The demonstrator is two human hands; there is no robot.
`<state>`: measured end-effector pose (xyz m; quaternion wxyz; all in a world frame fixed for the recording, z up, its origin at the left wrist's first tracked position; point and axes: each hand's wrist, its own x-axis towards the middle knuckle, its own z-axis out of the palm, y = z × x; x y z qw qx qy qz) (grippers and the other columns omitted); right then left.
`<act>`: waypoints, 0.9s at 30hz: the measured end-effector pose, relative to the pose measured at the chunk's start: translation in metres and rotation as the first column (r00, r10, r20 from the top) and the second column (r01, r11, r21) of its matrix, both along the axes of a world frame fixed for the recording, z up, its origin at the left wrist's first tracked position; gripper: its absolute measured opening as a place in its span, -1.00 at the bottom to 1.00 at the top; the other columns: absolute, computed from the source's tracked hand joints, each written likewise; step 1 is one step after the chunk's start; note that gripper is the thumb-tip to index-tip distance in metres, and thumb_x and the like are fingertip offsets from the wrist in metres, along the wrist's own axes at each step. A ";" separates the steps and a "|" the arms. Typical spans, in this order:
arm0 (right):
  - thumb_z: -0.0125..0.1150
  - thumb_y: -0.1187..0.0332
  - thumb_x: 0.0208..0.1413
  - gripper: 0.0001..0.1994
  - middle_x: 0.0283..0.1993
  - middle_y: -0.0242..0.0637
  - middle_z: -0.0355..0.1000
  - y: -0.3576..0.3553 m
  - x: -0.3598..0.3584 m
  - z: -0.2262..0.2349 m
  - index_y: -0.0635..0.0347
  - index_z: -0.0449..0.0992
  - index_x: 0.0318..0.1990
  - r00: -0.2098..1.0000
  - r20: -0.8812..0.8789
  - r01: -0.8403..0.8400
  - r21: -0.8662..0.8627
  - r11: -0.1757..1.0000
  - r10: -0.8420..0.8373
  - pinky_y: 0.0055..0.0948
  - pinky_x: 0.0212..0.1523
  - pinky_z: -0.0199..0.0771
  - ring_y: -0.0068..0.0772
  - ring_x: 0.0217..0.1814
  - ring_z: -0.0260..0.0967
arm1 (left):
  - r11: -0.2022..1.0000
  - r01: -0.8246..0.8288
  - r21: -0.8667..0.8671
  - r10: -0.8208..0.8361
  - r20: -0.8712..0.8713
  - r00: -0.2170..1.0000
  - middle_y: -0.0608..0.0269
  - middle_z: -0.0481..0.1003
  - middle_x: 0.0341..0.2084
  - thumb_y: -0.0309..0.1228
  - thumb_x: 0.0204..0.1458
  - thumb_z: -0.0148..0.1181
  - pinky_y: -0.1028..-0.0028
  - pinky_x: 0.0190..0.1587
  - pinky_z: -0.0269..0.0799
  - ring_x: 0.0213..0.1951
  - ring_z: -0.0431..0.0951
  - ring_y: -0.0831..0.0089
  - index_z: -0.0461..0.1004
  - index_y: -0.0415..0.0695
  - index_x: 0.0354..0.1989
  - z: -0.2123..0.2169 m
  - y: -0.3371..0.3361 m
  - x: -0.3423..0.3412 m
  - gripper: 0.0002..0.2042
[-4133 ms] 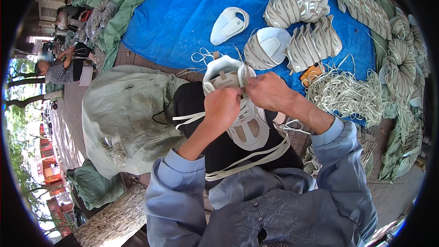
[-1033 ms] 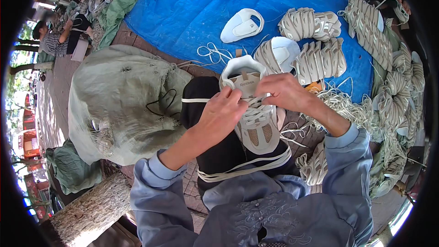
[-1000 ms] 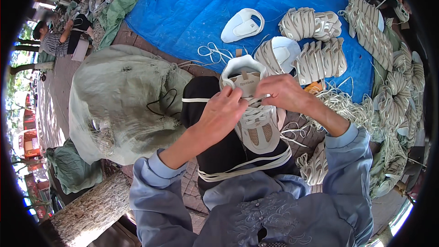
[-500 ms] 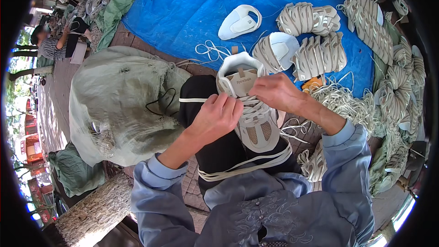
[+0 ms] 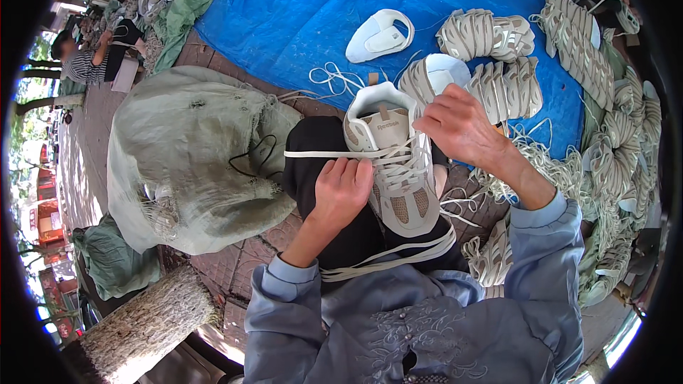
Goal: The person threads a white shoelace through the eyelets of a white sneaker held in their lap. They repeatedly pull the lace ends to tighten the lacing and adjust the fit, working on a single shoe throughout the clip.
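Observation:
A beige and white sneaker upper (image 5: 404,203) rests on my black-trousered lap, its toe toward me and its front crisscrossed with a white shoelace (image 5: 395,171). My right hand (image 5: 462,128) is raised at the far right side of its opening, with thumb and finger pinched on the lace by the top eyelets. My left hand (image 5: 343,190) is closed against the near left edge of the lacing. What its fingertips grip is hidden. Just above it, a pale lace strand (image 5: 320,155) stretches across my knee to the upper. More loose laces (image 5: 388,262) lie over my thighs.
A blue tarp (image 5: 299,14) ahead bears a single white upper (image 5: 380,35) and nested stacks of uppers (image 5: 505,89). Tangled laces (image 5: 548,167) pile at the right, near more bundled uppers (image 5: 615,142). A grey-white sack (image 5: 192,156) stands left. Far left, a person (image 5: 89,64) sits.
My right hand has lifted up and to the right from the lacing. My left hand has moved slightly down and left, and the strand over my knee now shows stretched across to the upper.

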<state>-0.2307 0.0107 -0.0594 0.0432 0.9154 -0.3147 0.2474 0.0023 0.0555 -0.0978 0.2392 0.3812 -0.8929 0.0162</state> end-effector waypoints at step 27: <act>0.24 0.44 -0.45 -0.86 -0.53 -0.37 0.32 0.028 -0.008 -0.016 0.13 0.45 -0.58 0.937 0.322 -0.061 0.525 0.849 -0.132 -0.39 -0.35 0.24 -0.31 -0.35 0.29 | 0.994 0.084 0.074 -0.093 0.140 0.986 0.17 0.30 -0.24 -0.53 -0.37 0.19 0.51 -0.48 0.38 -0.47 0.37 0.38 0.42 -0.15 -0.40 0.030 -0.029 -0.009 -0.75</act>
